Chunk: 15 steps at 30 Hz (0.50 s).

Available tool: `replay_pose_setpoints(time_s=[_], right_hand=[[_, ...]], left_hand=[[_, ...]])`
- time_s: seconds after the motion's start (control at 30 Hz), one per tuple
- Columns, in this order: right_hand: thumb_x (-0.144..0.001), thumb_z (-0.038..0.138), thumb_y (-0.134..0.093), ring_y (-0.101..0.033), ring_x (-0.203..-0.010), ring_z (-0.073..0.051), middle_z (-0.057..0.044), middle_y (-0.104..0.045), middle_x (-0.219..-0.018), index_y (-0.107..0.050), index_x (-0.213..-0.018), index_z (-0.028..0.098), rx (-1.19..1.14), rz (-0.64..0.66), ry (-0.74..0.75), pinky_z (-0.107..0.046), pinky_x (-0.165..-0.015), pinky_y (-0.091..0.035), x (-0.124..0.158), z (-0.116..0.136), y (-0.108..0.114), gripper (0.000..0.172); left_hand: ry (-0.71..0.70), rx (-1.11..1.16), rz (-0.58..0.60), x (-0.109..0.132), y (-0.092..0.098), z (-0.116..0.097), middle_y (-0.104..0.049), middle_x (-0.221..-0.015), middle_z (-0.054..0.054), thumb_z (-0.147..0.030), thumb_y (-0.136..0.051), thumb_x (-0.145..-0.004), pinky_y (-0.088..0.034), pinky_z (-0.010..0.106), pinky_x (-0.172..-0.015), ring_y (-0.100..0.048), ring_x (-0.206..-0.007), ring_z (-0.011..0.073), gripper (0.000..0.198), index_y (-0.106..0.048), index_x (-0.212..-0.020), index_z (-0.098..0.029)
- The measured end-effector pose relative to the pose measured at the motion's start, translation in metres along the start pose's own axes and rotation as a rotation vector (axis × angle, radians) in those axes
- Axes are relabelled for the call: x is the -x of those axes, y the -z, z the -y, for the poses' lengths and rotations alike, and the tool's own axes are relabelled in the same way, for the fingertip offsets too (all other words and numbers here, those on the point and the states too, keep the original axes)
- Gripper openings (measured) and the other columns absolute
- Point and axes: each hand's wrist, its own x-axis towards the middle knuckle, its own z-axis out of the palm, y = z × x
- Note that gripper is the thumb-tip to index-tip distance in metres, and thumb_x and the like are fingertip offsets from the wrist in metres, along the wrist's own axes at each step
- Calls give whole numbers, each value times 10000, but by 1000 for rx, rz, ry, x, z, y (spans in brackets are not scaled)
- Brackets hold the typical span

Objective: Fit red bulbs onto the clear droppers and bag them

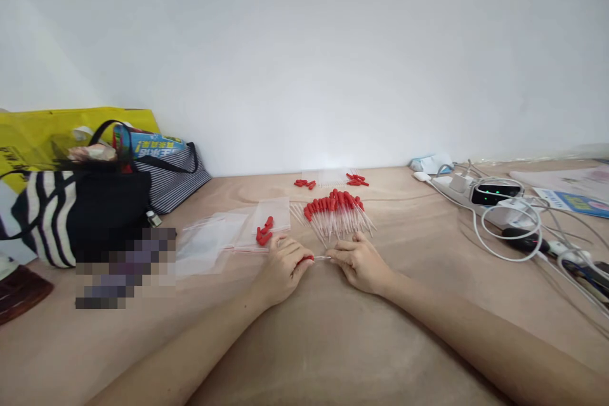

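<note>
My left hand point(285, 264) pinches a red rubber bulb point(307, 259), mostly hidden by the fingers. From the bulb a clear thin dropper tube point(322, 257) runs right into the pinched fingers of my right hand point(358, 261). Whether the tube sits inside the bulb I cannot tell. Just beyond both hands lies a fanned pile of clear droppers with red bulbs point(335, 206). Several bare tubes point(299, 214) lie at its left side. A few loose red bulbs point(264, 233) rest on a clear plastic bag beside my left hand.
More red bulbs point(304, 184) and clear tubes point(332, 179) lie near the wall. Flat zip bags point(214, 238) spread to the left. Black and striped bags point(109, 203) stand far left. A power strip point(450, 190) with tangled white cables occupies the right side.
</note>
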Motion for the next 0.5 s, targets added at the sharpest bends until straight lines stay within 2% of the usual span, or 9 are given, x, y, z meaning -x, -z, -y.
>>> replay_pose_setpoints(time_s=[0.17,0.5], right_hand=[[-863,171,-386,-487,-638,-116,-26,-609,-749,-627,-881,190,42,-23,24,-283,-651,-218,-1,1,-2,243],[-867,160,-339,-498,-636,-122,-30,-579,-681,-605,-840,158,-75,-49,74,-267,-658,-265,-2,9,-3,268]], left_hand=[[-19,-59,22,0,1,-1,-634,-758,1,-243,-448,-847,-251,390,-890,-540,-761,160,147,-565,-774,-191],[-97,-29,30,-1,2,-3,-625,-735,0,-228,-429,-839,-244,392,-911,-536,-768,157,141,-552,-779,-195]])
